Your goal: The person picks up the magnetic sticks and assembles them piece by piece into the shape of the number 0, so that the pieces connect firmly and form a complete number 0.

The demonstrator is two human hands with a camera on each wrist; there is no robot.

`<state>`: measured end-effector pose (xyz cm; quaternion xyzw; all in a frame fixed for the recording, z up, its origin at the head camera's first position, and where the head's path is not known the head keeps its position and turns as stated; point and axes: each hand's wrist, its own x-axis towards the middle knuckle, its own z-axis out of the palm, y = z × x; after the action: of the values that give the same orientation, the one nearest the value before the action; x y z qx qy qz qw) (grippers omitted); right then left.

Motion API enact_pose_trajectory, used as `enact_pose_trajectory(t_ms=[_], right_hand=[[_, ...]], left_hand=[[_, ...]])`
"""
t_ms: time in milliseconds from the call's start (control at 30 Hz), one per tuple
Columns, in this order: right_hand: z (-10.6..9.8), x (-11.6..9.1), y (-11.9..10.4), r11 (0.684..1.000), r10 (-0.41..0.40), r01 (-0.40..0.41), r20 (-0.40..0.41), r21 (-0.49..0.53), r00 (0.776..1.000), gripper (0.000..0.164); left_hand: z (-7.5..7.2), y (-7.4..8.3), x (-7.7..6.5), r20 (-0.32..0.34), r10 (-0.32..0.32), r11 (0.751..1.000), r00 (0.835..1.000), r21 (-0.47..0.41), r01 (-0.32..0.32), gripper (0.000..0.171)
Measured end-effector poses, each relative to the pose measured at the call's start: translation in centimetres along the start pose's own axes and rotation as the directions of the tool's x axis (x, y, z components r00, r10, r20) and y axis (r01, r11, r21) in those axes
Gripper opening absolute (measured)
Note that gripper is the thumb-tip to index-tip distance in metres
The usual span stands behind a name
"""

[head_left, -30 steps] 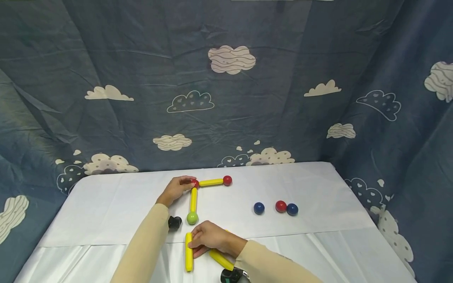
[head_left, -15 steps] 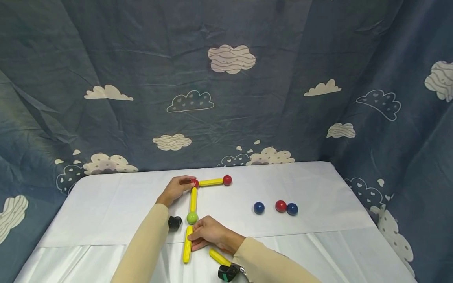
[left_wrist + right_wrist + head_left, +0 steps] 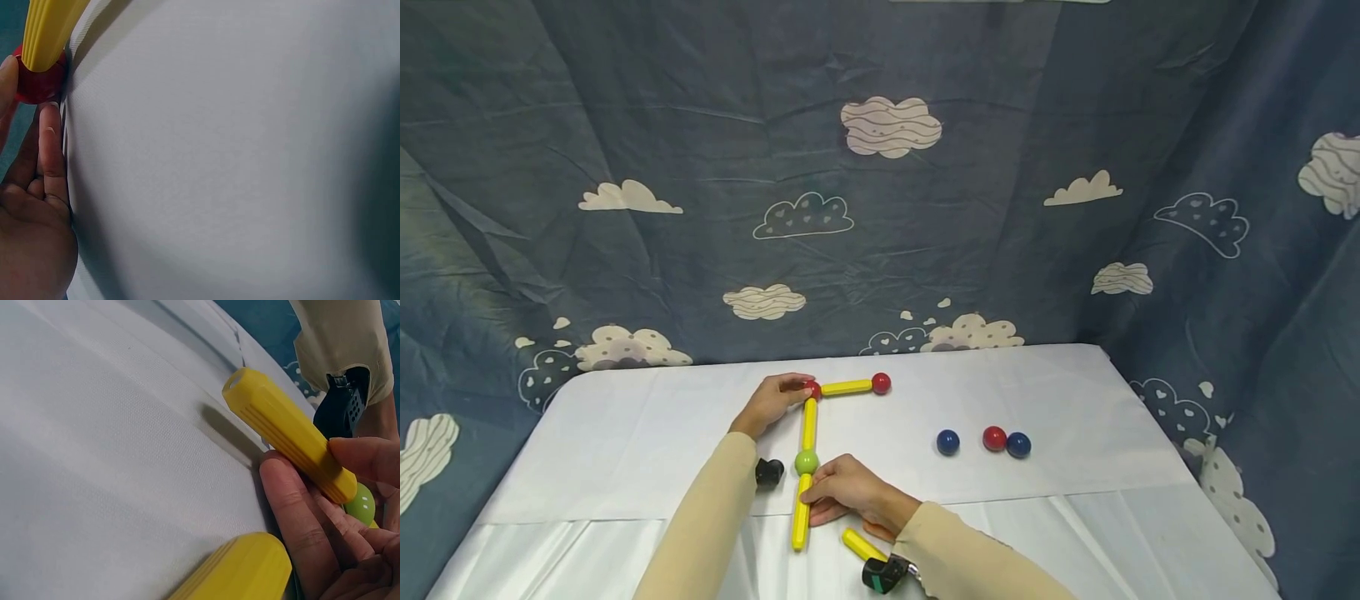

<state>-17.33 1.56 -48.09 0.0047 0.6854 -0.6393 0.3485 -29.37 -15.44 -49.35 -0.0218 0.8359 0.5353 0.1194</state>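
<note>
My left hand pinches a red ball at the corner of a chain of yellow rods and balls. From that ball one yellow rod runs right to another red ball. A second yellow rod comes toward me to a green ball. My right hand holds a third yellow rod between thumb and fingers, its far end against the green ball. In the left wrist view, fingertips touch the red ball from both sides.
A loose yellow rod lies beside my right wrist, partly under the black wrist camera. To the right on the white cloth are a blue ball, then a red ball touching another blue ball. A dark curtain hangs behind.
My right hand has moved the yellow rod away from me, up to the green ball, and straightened it into line. My left hand has stayed on the red ball.
</note>
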Motion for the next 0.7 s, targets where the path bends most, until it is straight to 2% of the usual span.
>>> enact_pose_trajectory(t_ms=[300, 433, 700], right_hand=[[-0.06, 0.51, 0.12, 1.000, -0.002, 0.002, 0.007, 0.012, 1.000, 0.007], [-0.21, 0.70, 0.12, 1.000, 0.005, -0.005, 0.014, 0.011, 1.000, 0.006], [-0.32, 0.37, -0.09, 1.000, 0.004, -0.005, 0.019, 0.017, 1.000, 0.007]], left_hand=[[-0.05, -0.02, 0.03, -0.008, -0.009, 1.000, 1.000, 0.009, 0.009, 0.032], [-0.08, 0.01, -0.04, -0.004, 0.008, 1.000, 1.000, 0.010, -0.008, 0.032], [-0.11, 0.04, -0.12, -0.004, 0.004, 1.000, 1.000, 0.029, -0.004, 0.033]])
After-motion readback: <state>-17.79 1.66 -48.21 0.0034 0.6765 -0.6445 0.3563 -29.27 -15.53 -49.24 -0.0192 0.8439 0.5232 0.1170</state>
